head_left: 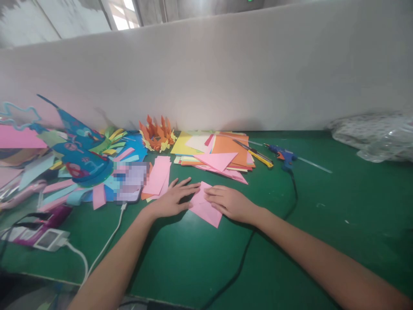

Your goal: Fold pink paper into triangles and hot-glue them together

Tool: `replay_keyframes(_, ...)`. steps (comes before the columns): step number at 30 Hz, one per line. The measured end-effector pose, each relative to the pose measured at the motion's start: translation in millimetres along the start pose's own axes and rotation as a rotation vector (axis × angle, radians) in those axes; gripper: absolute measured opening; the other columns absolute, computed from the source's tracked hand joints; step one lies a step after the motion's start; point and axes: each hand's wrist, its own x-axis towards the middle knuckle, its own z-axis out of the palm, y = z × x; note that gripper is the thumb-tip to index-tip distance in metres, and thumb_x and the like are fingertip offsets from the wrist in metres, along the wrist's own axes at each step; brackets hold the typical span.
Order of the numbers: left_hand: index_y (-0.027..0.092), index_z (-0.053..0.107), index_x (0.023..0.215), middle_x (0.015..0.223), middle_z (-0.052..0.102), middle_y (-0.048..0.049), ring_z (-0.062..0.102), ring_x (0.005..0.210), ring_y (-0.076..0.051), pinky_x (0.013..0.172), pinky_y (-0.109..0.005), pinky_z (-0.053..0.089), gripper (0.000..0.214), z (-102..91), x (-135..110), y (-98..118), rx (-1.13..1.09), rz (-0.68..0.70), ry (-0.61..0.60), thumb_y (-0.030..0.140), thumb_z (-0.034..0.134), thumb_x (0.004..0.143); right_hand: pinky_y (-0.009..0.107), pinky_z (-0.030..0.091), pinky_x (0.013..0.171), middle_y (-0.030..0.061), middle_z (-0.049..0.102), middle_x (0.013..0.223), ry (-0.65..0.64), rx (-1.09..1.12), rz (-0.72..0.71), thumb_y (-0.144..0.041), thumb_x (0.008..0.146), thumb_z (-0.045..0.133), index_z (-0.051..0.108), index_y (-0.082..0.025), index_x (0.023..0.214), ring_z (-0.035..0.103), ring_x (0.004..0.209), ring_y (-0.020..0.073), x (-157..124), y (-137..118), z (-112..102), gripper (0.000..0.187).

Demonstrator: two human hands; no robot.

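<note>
From here I see a folded pink paper piece (pixel 206 210) flat on the glossy green tabletop (pixel 322 232); the left hand (pixel 174 200) spreads its fingers at its left edge, the right hand (pixel 232 204) presses near-together fingers on top.

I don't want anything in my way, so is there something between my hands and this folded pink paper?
Nothing visible: your left hand and right hand both rest on the folded pink paper. The black cord of the blue glue gun passes under your right forearm, apart from the paper.
</note>
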Motion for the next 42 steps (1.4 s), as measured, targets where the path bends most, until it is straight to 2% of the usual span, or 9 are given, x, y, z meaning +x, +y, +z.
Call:
replay_keyframes(9, 0.039, 0.030, 0.138, 0.148, 0.028, 0.0042, 0.011, 0.141, -0.023, 0.111, -0.057, 0.002, 0.047, -1.1, 0.9, 1.0, 0.008, -0.005, -0.034, 0.035, 0.042, 0.093, 0.040, 0.044, 0.099, 0.0099, 0.059, 0.124, 0.008, 0.022, 0.003, -0.022, 0.093, 0.041, 0.060, -0.015, 0.119, 0.053, 0.115, 0.0219, -0.8, 0.7, 0.3, 0.033)
replay_keyframes(19, 0.034, 0.028, 0.141, 0.147, 0.033, 0.0026, 0.016, 0.140, -0.023, 0.113, -0.052, 0.006, 0.053, 2.7, 0.6, 6.4, 0.125, 0.060, 0.053, 0.026, 0.041, 0.090, 0.039, 0.042, 0.102, 0.0085, 0.060, 0.123, -0.003, 0.004, -0.034, -0.023, 0.094, 0.040, 0.060, -0.014, 0.119, 0.053, 0.115, 0.0209, 0.3, 0.7, -1.6, 0.033)
replay_keyframes(24, 0.033, 0.024, 0.143, 0.148, 0.028, 0.0047, 0.007, 0.141, -0.023, 0.113, -0.052, 0.001, 0.057, 7.1, 8.5, 7.6, 0.228, 0.053, 0.074, 0.019, 0.033, 0.089, 0.038, 0.042, 0.102, 0.0094, 0.061, 0.122, 0.005, 0.023, -0.048, -0.021, 0.094, 0.041, 0.060, -0.013, 0.119, 0.053, 0.116, 0.0201, -0.5, 2.0, 0.0, 0.033)
replay_keyframes(28, 0.033, 0.020, 0.144, 0.150, 0.024, 0.0048, 0.002, 0.141, -0.024, 0.112, -0.052, 0.001, 0.056, 8.2, 10.9, 2.7, 0.258, 0.061, 0.075, 0.021, 0.032, 0.091, 0.038, 0.041, 0.102, 0.0082, 0.060, 0.123, 0.004, 0.028, -0.037, -0.021, 0.094, 0.041, 0.060, -0.013, 0.119, 0.053, 0.116, 0.0205, -0.6, 1.7, 0.3, 0.032)
replay_keyframes(34, 0.034, 0.030, 0.140, 0.149, 0.028, 0.0027, 0.006, 0.141, -0.024, 0.111, -0.053, 0.005, 0.045, 10.8, 13.7, -2.9, 0.278, 0.004, 0.130, 0.032, 0.030, 0.095, 0.039, 0.041, 0.102, 0.0077, 0.061, 0.123, 0.006, 0.057, -0.025, -0.022, 0.094, 0.042, 0.060, -0.015, 0.119, 0.053, 0.115, 0.0198, 0.2, 1.4, -1.1, 0.032)
replay_keyframes(38, 0.029, 0.037, 0.137, 0.146, 0.035, -0.0005, 0.013, 0.140, -0.022, 0.111, -0.051, 0.005, 0.043, 14.6, 15.7, 4.3, 0.286, 0.043, 0.158, 0.025, 0.030, 0.095, 0.039, 0.040, 0.102, 0.0072, 0.063, 0.120, 0.014, 0.109, -0.021, -0.023, 0.093, 0.044, 0.061, -0.018, 0.117, 0.053, 0.115, 0.0200, 0.6, 3.0, -1.1, 0.030)
replay_keyframes(42, 0.026, 0.035, 0.138, 0.141, 0.042, -0.0044, 0.031, 0.134, -0.018, 0.112, -0.044, 0.016, 0.046, 16.1, 14.7, 14.9, 0.218, 0.126, 0.147, 0.018, 0.031, 0.093, 0.038, 0.042, 0.097, 0.0072, 0.064, 0.117, 0.030, 0.179, -0.002, -0.025, 0.092, 0.048, 0.061, -0.020, 0.114, 0.054, 0.110, 0.0198, 2.2, 2.5, -2.9, 0.026)
